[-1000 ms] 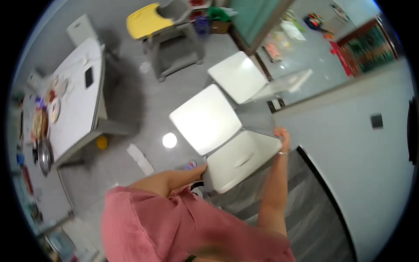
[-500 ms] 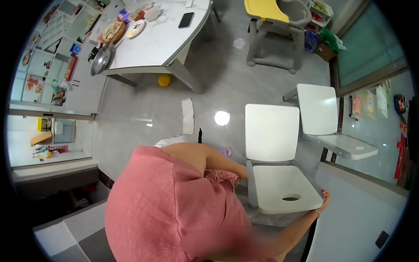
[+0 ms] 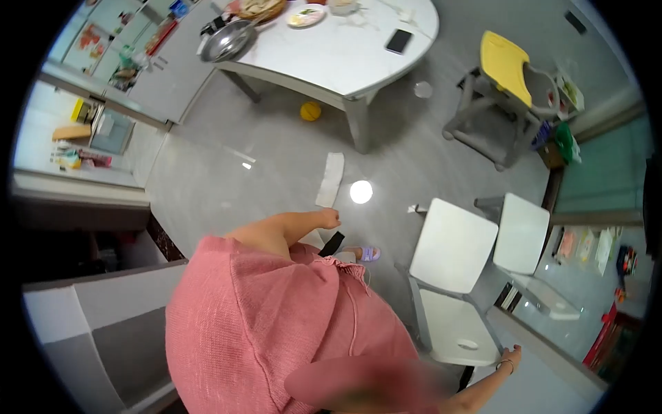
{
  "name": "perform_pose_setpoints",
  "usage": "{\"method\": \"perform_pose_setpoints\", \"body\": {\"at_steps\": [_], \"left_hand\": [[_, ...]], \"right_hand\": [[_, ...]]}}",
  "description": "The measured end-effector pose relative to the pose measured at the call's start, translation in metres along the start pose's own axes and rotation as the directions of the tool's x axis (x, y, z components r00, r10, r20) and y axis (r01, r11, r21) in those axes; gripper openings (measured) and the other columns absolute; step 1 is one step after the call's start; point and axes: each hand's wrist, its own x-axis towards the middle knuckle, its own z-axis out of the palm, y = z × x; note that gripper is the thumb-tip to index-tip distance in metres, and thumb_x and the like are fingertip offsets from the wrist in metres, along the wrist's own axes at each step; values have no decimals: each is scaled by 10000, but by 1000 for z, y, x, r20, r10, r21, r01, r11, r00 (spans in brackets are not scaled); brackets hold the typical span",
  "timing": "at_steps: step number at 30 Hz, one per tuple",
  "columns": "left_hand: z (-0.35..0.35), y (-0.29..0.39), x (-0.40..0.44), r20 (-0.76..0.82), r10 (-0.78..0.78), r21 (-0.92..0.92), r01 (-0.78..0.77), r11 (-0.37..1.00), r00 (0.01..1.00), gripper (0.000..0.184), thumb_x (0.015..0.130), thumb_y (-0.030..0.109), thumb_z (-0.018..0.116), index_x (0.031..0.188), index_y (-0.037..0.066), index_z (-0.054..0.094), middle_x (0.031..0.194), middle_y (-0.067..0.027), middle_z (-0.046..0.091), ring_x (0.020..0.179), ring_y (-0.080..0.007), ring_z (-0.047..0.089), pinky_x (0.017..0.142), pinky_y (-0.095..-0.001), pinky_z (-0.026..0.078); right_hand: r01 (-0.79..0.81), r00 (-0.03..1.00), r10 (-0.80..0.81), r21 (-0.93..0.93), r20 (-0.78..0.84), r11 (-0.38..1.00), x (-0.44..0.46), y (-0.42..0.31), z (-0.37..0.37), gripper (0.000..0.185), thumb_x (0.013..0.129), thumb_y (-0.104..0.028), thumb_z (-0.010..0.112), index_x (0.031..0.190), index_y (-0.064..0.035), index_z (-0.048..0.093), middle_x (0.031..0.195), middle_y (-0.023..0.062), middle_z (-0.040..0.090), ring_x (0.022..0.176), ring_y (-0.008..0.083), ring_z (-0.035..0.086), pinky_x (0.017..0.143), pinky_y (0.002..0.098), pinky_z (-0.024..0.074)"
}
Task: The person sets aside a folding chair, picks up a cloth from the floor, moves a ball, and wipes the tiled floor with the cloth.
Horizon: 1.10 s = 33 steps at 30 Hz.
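Observation:
My left hand (image 3: 329, 219) is off the chair, over the floor just below a white strip (image 3: 331, 179); its fingers are curled in, with nothing visible in them. Beside the upper outer corner of the near white chair's backrest (image 3: 458, 330) is my right hand (image 3: 511, 356), its fingers slightly apart; whether it touches the chair is unclear. The seat (image 3: 454, 245) of this chair faces up. Right of it stands a second white chair (image 3: 522, 234). A foot in a purple slipper (image 3: 370, 254) shows below the floor's bright reflection.
A white table (image 3: 331, 65) bears a phone (image 3: 398, 41), a plate (image 3: 306, 16) and a metal bowl (image 3: 229, 41). Under it lies a yellow ball (image 3: 310, 111). A grey high chair (image 3: 495, 117) with a yellow tray stands upper right. Shelves and a doorway are at left.
My left hand has let go of the near chair and moved left. My right hand has loosened at the backrest corner. The view has turned, and the chairs now appear lower and farther right.

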Motion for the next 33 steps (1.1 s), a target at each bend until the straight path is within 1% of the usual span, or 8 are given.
{"method": "perform_pose_setpoints", "body": {"at_steps": [5, 9, 14, 19, 21, 24, 29, 33], "left_hand": [[-25, -88, -57, -5, -253, -238, 245, 940, 967, 389, 841, 358, 610, 1082, 62, 685, 1116, -185, 668, 1058, -335, 623, 914, -417, 483], [-22, -157, -97, -82, -230, -282, 198, 939, 970, 384, 848, 363, 620, 1092, 73, 681, 1105, -170, 673, 1047, -326, 627, 909, -404, 487], [-18, -269, -165, -236, -242, -555, 73, 829, 941, 379, 858, 345, 627, 1112, 67, 663, 1091, -161, 677, 1025, -316, 635, 890, -394, 498], [9, -406, -288, -241, -585, -728, 254, 636, 774, 366, 852, 279, 653, 1151, 67, 653, 988, -151, 696, 895, -267, 664, 799, -367, 523], [24, -445, -342, -250, -678, -739, 316, 595, 691, 363, 838, 282, 656, 1120, 53, 668, 989, -155, 702, 902, -269, 672, 803, -366, 523], [61, -496, -394, -90, -758, -856, 339, 390, 646, 386, 816, 295, 666, 1093, 25, 678, 957, -160, 706, 865, -248, 677, 771, -347, 523], [82, -510, -398, 177, -749, -868, 460, 186, 638, 425, 816, 313, 689, 1125, 21, 674, 951, -133, 705, 838, -236, 668, 753, -334, 522], [48, -497, -337, 91, -679, -910, 338, 241, 728, 384, 848, 253, 675, 1170, 45, 665, 1033, -153, 696, 895, -228, 666, 788, -337, 521]], "right_hand": [[279, 943, -252, 101, -219, 955, -17, -145, -13, 470, 791, -121, 719, 1222, -17, 563, 1262, 172, 596, 1188, 334, 558, 1010, 413, 434], [604, 792, -604, 252, -86, 756, -54, -303, 70, 405, 812, -157, 713, 1176, -23, 598, 1157, 171, 640, 1087, 312, 606, 940, 388, 476], [732, 465, -866, 470, 185, 494, -241, -501, 181, 391, 838, -189, 700, 1174, -16, 601, 1105, 138, 667, 984, 242, 648, 860, 360, 517], [774, 178, -818, 436, 546, 459, -461, -638, 213, 368, 833, -255, 682, 1123, -33, 630, 1037, 139, 688, 951, 256, 653, 843, 350, 511], [835, -24, -874, 491, 486, 250, -495, -666, 250, 386, 837, -251, 693, 1151, -37, 628, 1019, 109, 690, 891, 219, 652, 822, 338, 513], [821, -78, -881, 531, 466, 208, -544, -699, 236, 378, 839, -248, 692, 1147, -37, 630, 1014, 103, 693, 870, 212, 649, 811, 336, 514], [828, 96, -869, 446, 486, 341, -546, -732, 224, 357, 825, -264, 680, 1108, -51, 639, 1006, 148, 688, 924, 290, 651, 834, 373, 506], [856, 179, -849, 347, 497, 384, -538, -751, 218, 371, 812, -283, 685, 1103, -56, 647, 1023, 171, 686, 940, 312, 656, 841, 383, 507]]}}
